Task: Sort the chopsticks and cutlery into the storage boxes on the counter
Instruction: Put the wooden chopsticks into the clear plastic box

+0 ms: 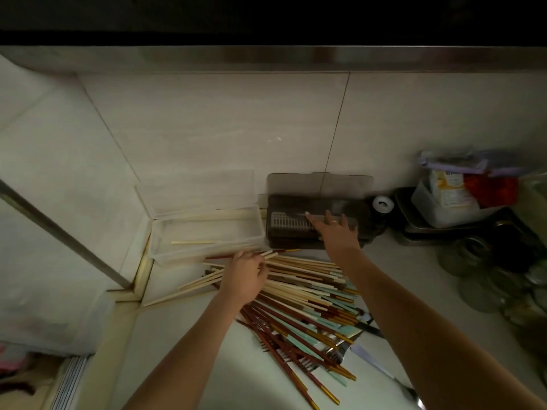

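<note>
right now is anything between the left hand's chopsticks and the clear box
Nothing visible. The left hand grips pale chopsticks at the pile's top edge, right beside the clear box. The box's lid stands open against the wall, and only a few chopsticks lie inside.

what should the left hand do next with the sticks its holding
Probably lift them into the clear box. The left hand grips a few pale chopsticks at the pile's top edge, right beside that box, which is open and already holds pale ones. The right hand is busy over the dark box.
</note>
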### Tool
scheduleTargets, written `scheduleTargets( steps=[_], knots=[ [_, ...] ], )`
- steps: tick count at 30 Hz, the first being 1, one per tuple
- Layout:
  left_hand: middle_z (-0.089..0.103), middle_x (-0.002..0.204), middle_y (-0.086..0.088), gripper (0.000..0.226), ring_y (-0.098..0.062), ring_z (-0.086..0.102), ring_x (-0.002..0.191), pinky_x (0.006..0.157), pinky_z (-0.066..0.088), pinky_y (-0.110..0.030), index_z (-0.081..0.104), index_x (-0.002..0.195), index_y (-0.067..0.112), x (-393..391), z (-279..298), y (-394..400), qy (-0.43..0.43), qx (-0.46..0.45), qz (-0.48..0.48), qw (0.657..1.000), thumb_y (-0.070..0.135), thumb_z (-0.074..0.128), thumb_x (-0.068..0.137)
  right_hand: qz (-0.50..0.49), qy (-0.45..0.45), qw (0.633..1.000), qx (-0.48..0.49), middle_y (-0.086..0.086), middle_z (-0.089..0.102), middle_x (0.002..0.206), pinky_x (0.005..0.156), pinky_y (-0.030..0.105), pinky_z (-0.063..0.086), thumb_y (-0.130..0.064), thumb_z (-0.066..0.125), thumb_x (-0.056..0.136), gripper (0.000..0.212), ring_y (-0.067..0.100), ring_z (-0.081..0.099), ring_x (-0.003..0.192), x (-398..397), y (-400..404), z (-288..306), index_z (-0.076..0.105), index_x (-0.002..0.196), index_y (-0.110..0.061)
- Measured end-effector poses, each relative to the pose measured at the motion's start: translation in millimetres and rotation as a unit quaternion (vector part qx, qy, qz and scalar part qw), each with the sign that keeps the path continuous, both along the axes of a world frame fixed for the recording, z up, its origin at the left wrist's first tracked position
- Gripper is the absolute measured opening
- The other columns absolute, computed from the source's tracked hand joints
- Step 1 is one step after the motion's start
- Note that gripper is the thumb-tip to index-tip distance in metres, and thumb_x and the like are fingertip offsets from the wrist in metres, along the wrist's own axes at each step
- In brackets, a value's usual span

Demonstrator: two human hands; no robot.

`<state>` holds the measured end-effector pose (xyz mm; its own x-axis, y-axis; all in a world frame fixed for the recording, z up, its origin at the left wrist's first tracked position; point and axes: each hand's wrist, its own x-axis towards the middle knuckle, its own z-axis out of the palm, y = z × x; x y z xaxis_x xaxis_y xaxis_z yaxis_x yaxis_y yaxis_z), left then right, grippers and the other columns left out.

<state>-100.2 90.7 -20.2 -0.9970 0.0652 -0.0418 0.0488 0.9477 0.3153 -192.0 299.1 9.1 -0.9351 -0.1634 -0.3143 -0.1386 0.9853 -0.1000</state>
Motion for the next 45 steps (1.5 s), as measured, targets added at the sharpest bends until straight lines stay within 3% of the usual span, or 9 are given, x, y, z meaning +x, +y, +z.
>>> scheduleTargets(
  steps=[4, 7, 10, 22, 27, 31, 36, 41, 45],
  knots=[
    [0.064, 0.116, -0.005, 0.032, -0.022, 0.056, 0.108, 0.091, 0.046, -0.035, 0.06, 0.122, 0.015, -25.6, 19.1, -0.2, 0.012, 0.086, 0.061, 0.994, 0.026, 0.047, 0.095, 0.003, -0.003, 1.0, 0.007, 0.006, -0.005, 0.159, 0.113, 0.063, 0.005, -0.023, 0.042, 0.099, 0.071, 0.041, -0.006, 0.143, -1.2, 0.2, -2.1, -0.005, 0.145, -0.051],
    [0.063, 0.116, -0.005, 0.029, -0.021, 0.06, 0.105, 0.092, 0.049, -0.036, 0.059, 0.12, 0.016, -36.4, 22.4, -0.5, -0.097, 0.15, 0.04, 0.983, 0.023, 0.053, 0.092, -0.003, 0.012, 1.0, -0.014, 0.004, -0.007, 0.159, 0.112, 0.06, -0.001, -0.017, 0.04, 0.099, 0.073, 0.037, -0.011, 0.144, 2.2, 1.9, -7.2, -0.006, 0.145, -0.05],
    [0.058, 0.122, -0.002, 0.037, -0.021, 0.056, 0.112, 0.096, 0.046, -0.033, 0.059, 0.122, 0.02, -31.9, 11.5, -4.0, -0.181, 0.084, -0.021, 0.98, 0.013, 0.063, 0.086, 0.059, 0.112, 0.992, -0.002, 0.002, -0.009, 0.159, 0.111, 0.053, -0.013, -0.004, 0.047, 0.093, 0.085, 0.026, -0.015, 0.144, 19.0, -0.6, -17.4, -0.008, 0.147, -0.041],
    [0.059, 0.097, -0.012, 0.044, -0.032, 0.058, 0.09, 0.073, 0.05, -0.041, 0.059, 0.107, 0.006, -26.5, -1.5, -67.6, 0.115, -0.118, 0.082, 0.983, 0.003, 0.074, 0.066, 0.173, 0.178, 0.968, -0.03, 0.002, 0.01, 0.158, 0.114, 0.046, -0.009, -0.007, 0.06, 0.084, 0.081, 0.021, 0.003, 0.146, 44.8, -50.4, -26.5, 0.016, 0.149, -0.026],
    [0.062, 0.105, -0.002, 0.019, -0.024, 0.055, 0.102, 0.083, 0.042, -0.034, 0.061, 0.1, 0.02, -33.1, 5.6, -91.6, -0.024, -0.205, 0.066, 0.976, 0.008, 0.056, 0.085, 0.241, 0.162, 0.956, -0.036, 0.003, 0.023, 0.154, 0.114, 0.044, 0.012, -0.003, 0.06, 0.081, 0.081, 0.027, 0.013, 0.142, 35.5, -88.4, -15.8, 0.017, 0.148, -0.022],
    [0.064, 0.096, -0.004, 0.021, -0.024, 0.058, 0.094, 0.07, 0.048, -0.035, 0.061, 0.092, 0.016, -29.3, 5.7, -105.2, -0.02, -0.162, 0.068, 0.984, 0.003, 0.064, 0.077, 0.247, 0.188, 0.951, 0.003, 0.005, 0.033, 0.15, 0.114, 0.048, 0.008, -0.009, 0.055, 0.089, 0.066, 0.027, 0.013, 0.142, 25.8, -112.2, -13.2, 0.023, 0.145, -0.018],
    [0.064, 0.075, -0.002, 0.044, -0.025, 0.063, 0.075, 0.066, 0.041, -0.034, 0.066, 0.077, 0.014, -8.5, 12.4, -109.4, 0.133, -0.192, 0.019, 0.972, -0.002, 0.073, 0.036, 0.252, 0.182, 0.95, -0.018, 0.011, 0.059, 0.128, 0.115, 0.045, 0.006, -0.011, 0.047, 0.092, 0.035, 0.023, 0.021, 0.141, 20.1, -126.2, -11.2, 0.05, 0.125, -0.019],
    [0.064, 0.077, 0.001, 0.013, -0.024, 0.06, 0.08, 0.071, 0.033, -0.032, 0.065, 0.079, 0.016, 7.4, 28.0, -126.2, 0.253, -0.12, 0.017, 0.96, 0.025, 0.058, 0.074, 0.221, 0.231, 0.936, -0.145, 0.017, 0.043, 0.144, 0.114, 0.038, 0.023, -0.008, 0.057, 0.088, 0.023, 0.028, 0.031, 0.139, 26.1, -120.3, -5.9, 0.063, 0.11, -0.013],
    [0.067, 0.087, -0.001, 0.035, -0.021, 0.052, 0.092, 0.08, 0.033, -0.035, 0.068, 0.087, 0.015, 40.4, 36.6, -152.2, 0.279, -0.056, 0.136, 0.949, 0.041, 0.046, 0.077, 0.301, 0.283, 0.898, -0.149, 0.018, 0.069, 0.108, 0.117, 0.046, 0.015, 0.003, 0.08, 0.057, 0.033, 0.024, 0.056, 0.121, 34.9, -105.0, -14.7, 0.073, 0.083, -0.015]
  ],
)
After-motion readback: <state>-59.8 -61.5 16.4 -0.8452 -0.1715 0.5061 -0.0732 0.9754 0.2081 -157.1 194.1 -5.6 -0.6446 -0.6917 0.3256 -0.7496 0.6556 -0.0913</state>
